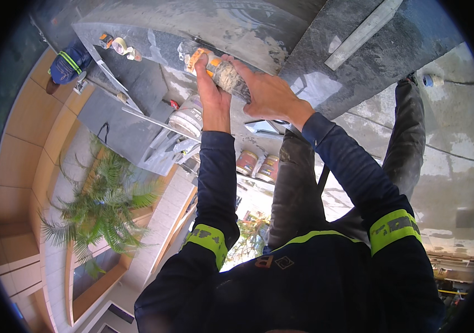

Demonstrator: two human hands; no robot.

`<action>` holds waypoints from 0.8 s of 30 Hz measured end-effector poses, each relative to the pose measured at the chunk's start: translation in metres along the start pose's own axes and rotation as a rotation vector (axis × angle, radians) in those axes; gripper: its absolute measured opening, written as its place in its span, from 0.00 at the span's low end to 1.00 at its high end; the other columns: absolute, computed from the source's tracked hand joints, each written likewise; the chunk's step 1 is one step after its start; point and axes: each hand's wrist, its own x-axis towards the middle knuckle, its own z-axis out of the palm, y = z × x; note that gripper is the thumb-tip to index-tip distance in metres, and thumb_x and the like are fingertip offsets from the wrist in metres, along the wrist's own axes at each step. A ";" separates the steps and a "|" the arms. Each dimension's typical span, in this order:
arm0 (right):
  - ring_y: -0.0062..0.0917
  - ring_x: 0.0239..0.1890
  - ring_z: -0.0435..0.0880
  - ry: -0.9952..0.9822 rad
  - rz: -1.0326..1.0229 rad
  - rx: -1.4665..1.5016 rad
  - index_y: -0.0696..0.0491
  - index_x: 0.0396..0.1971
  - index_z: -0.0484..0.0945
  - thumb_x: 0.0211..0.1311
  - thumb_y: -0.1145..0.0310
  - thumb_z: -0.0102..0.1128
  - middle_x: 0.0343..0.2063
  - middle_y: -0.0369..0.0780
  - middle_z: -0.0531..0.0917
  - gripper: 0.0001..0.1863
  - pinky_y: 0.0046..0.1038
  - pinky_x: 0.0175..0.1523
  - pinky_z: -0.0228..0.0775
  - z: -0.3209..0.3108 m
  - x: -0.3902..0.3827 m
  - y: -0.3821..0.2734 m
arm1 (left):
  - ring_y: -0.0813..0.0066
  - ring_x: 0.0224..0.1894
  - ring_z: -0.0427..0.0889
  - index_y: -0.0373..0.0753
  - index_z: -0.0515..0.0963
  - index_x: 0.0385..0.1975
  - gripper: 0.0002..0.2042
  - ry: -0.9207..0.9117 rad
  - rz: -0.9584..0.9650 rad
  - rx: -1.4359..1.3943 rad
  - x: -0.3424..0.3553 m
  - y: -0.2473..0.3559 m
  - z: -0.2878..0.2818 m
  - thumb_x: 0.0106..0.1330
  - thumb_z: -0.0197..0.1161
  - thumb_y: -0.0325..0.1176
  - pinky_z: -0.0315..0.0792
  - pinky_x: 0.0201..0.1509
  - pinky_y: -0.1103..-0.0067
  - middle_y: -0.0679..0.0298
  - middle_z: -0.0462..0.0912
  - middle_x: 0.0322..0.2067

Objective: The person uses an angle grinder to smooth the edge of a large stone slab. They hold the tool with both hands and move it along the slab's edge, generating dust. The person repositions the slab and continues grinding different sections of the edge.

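Both my hands are closed around a dust-caked power tool (pixel 227 76) with orange parts, shaped like an angle grinder. My left hand (pixel 212 100) grips its front end, the thumb lying along the orange part. Around the rear of the body wraps my right hand (pixel 270 93), with the forefinger stretched along the top. The tool is over the edge of a dark grey stone slab (pixel 159 47). Its working end is partly hidden, so I cannot tell whether it touches the slab.
Tape rolls (pixel 119 45) and a small orange item (pixel 106 40) lie on the slab's left. A white bucket (pixel 187 117) and paint cans (pixel 246 162) stand below. A pale strip (pixel 362 34) rests on the right slab. Another person (pixel 70 65) is at far left, beyond a palm (pixel 106 200).
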 end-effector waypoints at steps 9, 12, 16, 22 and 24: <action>0.55 0.46 0.92 -0.071 0.015 -0.034 0.41 0.90 0.46 0.51 0.72 0.71 0.40 0.54 0.90 0.65 0.52 0.51 0.82 -0.010 -0.009 -0.002 | 0.56 0.52 0.88 0.40 0.76 0.61 0.24 0.024 0.014 0.014 -0.008 -0.005 0.005 0.76 0.71 0.50 0.86 0.61 0.61 0.51 0.85 0.50; 0.55 0.41 0.91 -0.014 0.019 -0.021 0.37 0.90 0.48 0.49 0.73 0.73 0.36 0.54 0.89 0.66 0.50 0.46 0.81 -0.006 -0.007 -0.001 | 0.56 0.52 0.88 0.41 0.75 0.60 0.24 0.033 0.008 0.008 -0.004 -0.007 -0.001 0.76 0.70 0.50 0.86 0.61 0.61 0.52 0.85 0.49; 0.55 0.42 0.91 -0.059 0.035 -0.024 0.40 0.90 0.47 0.49 0.73 0.71 0.37 0.54 0.90 0.66 0.50 0.47 0.81 -0.004 0.007 -0.002 | 0.56 0.50 0.89 0.40 0.75 0.60 0.24 0.000 -0.027 0.012 0.013 0.002 -0.009 0.76 0.70 0.50 0.87 0.60 0.61 0.52 0.85 0.48; 0.54 0.43 0.92 -0.013 -0.003 -0.035 0.41 0.90 0.46 0.49 0.72 0.71 0.36 0.53 0.90 0.66 0.50 0.48 0.82 0.006 0.028 -0.012 | 0.53 0.49 0.91 0.40 0.77 0.57 0.23 -0.024 0.010 0.054 0.034 0.024 -0.015 0.77 0.68 0.52 0.88 0.57 0.59 0.51 0.89 0.46; 0.55 0.40 0.90 0.018 0.002 -0.046 0.38 0.91 0.44 0.49 0.74 0.70 0.33 0.53 0.89 0.67 0.50 0.45 0.80 0.010 0.028 -0.013 | 0.53 0.49 0.91 0.40 0.77 0.56 0.22 -0.027 0.001 0.029 0.034 0.022 -0.013 0.77 0.68 0.52 0.88 0.57 0.60 0.51 0.89 0.46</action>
